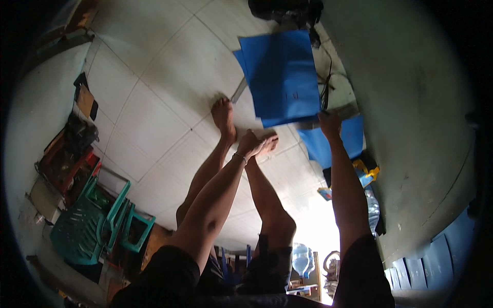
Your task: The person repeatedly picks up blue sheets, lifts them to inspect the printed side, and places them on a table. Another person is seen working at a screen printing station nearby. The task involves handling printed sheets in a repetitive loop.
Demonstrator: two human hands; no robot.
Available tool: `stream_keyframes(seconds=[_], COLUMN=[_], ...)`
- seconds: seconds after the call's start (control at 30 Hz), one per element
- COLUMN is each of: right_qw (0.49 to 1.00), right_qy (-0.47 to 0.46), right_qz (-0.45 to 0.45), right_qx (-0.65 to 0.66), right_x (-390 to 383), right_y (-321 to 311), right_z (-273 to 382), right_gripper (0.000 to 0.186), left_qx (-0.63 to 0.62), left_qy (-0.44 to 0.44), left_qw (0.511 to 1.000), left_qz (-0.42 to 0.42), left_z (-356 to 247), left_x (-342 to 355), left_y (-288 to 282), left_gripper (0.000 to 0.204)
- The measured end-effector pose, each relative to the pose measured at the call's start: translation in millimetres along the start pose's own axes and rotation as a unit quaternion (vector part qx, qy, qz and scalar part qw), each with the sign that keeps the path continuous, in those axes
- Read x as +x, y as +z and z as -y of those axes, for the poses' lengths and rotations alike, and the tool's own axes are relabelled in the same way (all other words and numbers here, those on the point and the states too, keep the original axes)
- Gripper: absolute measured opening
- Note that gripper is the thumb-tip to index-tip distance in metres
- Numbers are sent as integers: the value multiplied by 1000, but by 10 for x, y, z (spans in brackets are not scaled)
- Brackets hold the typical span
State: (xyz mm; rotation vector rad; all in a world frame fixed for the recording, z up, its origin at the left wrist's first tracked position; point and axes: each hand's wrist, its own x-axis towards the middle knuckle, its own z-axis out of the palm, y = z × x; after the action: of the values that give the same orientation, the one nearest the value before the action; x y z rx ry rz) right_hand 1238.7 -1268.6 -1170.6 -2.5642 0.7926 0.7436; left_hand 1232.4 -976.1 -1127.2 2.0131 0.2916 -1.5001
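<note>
My right hand (330, 124) pinches the lower right corner of a blue sheet (282, 77). The sheet is flat and rectangular, with small dark marks near its lower edge. At its left and lower edges, more blue shows from behind, so at least one other sheet lies under it. Close to my right foot is my left hand (249, 145), a bracelet on its wrist and its fingers curled closed. What those fingers hold, if anything, is hidden. Another blue sheet (354, 136) lies below my right hand, partly covered by my forearm.
Pale tiles (154, 97) cover the floor around my bare feet. A dark bag (287, 13) lies beyond the sheets, beside the wall (400, 102) at right. Green plastic chairs (84, 226) stand at left. Clear water jugs (302, 261) are near the bright area below.
</note>
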Motion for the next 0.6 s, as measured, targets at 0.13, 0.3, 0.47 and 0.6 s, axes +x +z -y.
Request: stream_keyframes(seconds=[0.13, 0.3, 0.47, 0.6], right_qw=[952, 856, 863, 796], right_qy=[-9, 51, 117, 199], right_qz=[101, 300, 270, 198], right_qx=[288, 418, 410, 536], right_x=[-582, -1834, -2835, -3465], right_y=[565, 342, -336, -975], right_z=[83, 524, 534, 148], right_gripper=[43, 28, 33, 29], left_qx=[-224, -45, -183, -27], left_qy=[151, 75, -8, 114], left_qw=[959, 995, 977, 987], left_qz=[87, -49, -112, -112], left_z=[132, 503, 611, 463], left_x=[-387, -1209, -1902, -2452], left_y=[330, 155, -375, -752], left_gripper=[47, 24, 23, 26])
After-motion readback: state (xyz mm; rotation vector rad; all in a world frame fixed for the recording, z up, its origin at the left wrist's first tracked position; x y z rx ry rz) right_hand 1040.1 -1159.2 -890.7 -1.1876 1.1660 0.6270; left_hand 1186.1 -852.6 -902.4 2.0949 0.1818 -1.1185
